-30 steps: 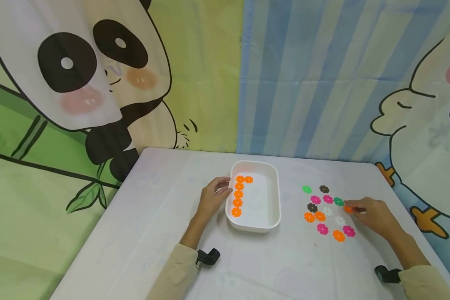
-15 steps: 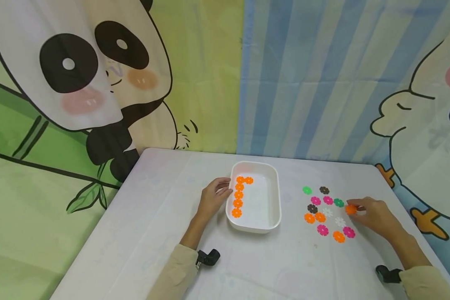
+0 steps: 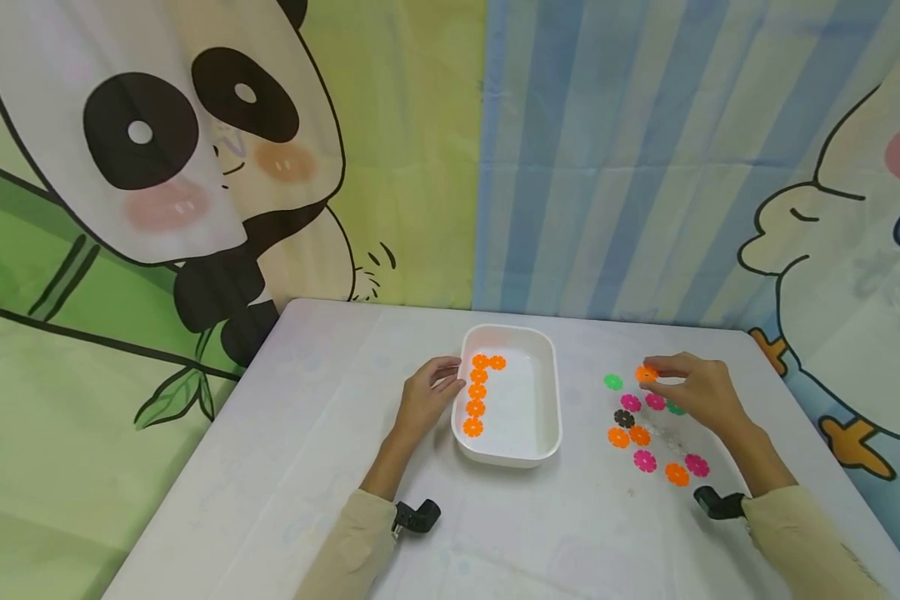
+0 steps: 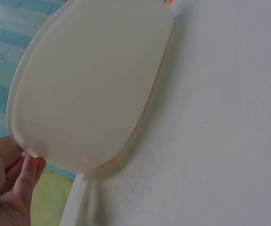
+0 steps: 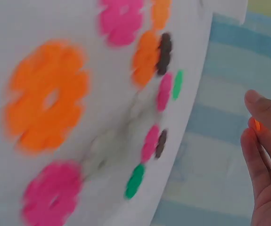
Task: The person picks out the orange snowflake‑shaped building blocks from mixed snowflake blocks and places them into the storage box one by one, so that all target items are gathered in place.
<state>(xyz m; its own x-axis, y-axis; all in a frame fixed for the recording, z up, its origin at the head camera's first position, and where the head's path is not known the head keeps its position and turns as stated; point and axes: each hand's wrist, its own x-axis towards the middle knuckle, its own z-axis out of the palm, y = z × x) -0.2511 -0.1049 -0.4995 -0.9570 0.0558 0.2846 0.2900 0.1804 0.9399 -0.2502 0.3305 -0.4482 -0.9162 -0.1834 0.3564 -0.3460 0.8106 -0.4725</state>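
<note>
At the left side of a white plastic tray (image 3: 527, 400), my left hand (image 3: 426, 393) pinches the rim; in the left wrist view the fingers (image 4: 28, 176) meet the tray's outer wall (image 4: 88, 89) by the rim. Inside the tray, orange snowflake building discs (image 3: 477, 390) form a column along the left side, with one more to the right at its top. My right hand (image 3: 699, 390) pinches an orange snowflake disc (image 3: 645, 374) between thumb and fingertips, above the loose discs. Only a sliver of that disc (image 5: 257, 125) shows in the right wrist view.
Loose discs lie on the white table to the tray's right: pink (image 3: 645, 461), orange (image 3: 677, 474), dark brown (image 3: 624, 418), light green (image 3: 612, 382), dark green (image 3: 675, 407) and pale white (image 5: 102, 148). Behind the table hangs a cartoon-printed curtain (image 3: 615, 167).
My right hand has lifted the orange disc from the right edge of the loose group and moved left and farther back with it. The left hand and the tray stay in place.
</note>
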